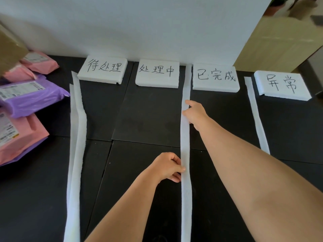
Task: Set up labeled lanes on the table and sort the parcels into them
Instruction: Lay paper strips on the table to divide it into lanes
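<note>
- The middle strip (185, 137), a long band of white foam, lies on the black desk (150, 119). It runs from the far edge, between the second and third label blocks (157, 73), down to the near edge.
- The left hand (166, 167) holds this strip at its left edge, nearer the near edge. The thumb lies on top and the fingers (176, 160) are curled and clamped on it.
- The right hand (194, 113) rests on the same strip further back. Its index finger is straight along the foam and the thumb tip touches it. The other fingers are tucked in, and I cannot tell whether they grip it.
- Four white foam label blocks with handwritten characters stand in a row at the far edge, against the white wall.
- Two overlapping left strips (76, 137) lie just left of the first block. A shorter right strip (257, 119) lies just left of the fourth.
- The parcels (31, 96), pink and purple mailers, are heaped at the left edge, outside the lanes.
- A cardboard box (10, 51) shows at the far left corner.
</note>
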Tool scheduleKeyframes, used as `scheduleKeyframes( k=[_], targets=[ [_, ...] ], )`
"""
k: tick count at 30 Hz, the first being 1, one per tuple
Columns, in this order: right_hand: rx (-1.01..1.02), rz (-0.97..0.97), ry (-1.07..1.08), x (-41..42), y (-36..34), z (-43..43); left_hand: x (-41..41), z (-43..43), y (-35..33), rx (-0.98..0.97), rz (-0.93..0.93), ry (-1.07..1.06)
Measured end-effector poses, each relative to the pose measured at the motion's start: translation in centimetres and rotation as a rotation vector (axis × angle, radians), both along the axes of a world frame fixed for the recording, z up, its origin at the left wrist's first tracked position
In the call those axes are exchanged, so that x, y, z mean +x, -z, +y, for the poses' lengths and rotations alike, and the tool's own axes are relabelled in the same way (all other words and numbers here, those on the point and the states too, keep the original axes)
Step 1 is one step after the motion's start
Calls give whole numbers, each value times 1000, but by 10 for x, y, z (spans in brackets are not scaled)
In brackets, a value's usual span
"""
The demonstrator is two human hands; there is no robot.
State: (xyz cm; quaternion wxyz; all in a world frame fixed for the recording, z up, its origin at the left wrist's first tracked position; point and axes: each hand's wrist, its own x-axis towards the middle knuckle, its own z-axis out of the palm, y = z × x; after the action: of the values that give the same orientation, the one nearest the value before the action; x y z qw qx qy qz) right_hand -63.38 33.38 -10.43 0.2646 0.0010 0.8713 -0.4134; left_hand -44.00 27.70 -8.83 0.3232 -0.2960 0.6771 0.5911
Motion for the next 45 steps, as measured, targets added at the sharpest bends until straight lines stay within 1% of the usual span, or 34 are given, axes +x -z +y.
scheduleKeyframes(
  k=[5, 10, 13, 15, 17, 18, 20, 22, 23, 25, 27, 29, 31, 33, 36, 41, 45],
  targets=[
    [130, 29, -108, -3, -1, -4, -3, -1, 2, -49, 0, 56],
    [321, 140, -285, -4, -7, -3, -5, -1, 4, -106, 8, 104],
    [436, 216, -378, -4, -8, 0, -8, 1, 4, -175, 7, 182],
    [510, 252, -437, -6, -9, 1, -10, 2, 1, -310, 14, 280],
    [560, 276, -479, -8, -10, 2, -12, 1, -2, -556, 87, 374],
    [580, 284, -496, -10, -11, 2, -14, 1, -4, -672, 160, 384],
    [619, 317, -516, -12, -11, 3, -18, 0, -6, -824, 349, 371],
    [670, 402, -526, -13, -12, 2, -25, -1, -2, -901, 499, 420],
    [689, 457, -540, -15, -12, 1, -28, -2, 1, -929, 530, 492],
    [687, 523, -584, -18, -9, -1, -32, -3, 6, -945, 526, 640],
    [628, 466, -578, -21, -8, -4, -32, -6, 12, -904, 487, 688],
    [602, 392, -554, -24, -11, -6, -31, -8, 16, -876, 481, 684],
    [663, 369, -598, -28, -15, -6, -31, -9, 18, -866, 481, 691],
    [700, 405, -638, -29, -15, -5, -31, -8, 18, -869, 481, 695],
    [698, 476, -677, -22, -2, 2, -29, -6, 19, -880, 492, 685],
    [723, 488, -726, -19, 6, 10, -15, 0, 18, -880, 531, 623],
    [733, 504, -744, -6, -1, 17, 12, 5, 19, -879, 519, 582]
  ],
)
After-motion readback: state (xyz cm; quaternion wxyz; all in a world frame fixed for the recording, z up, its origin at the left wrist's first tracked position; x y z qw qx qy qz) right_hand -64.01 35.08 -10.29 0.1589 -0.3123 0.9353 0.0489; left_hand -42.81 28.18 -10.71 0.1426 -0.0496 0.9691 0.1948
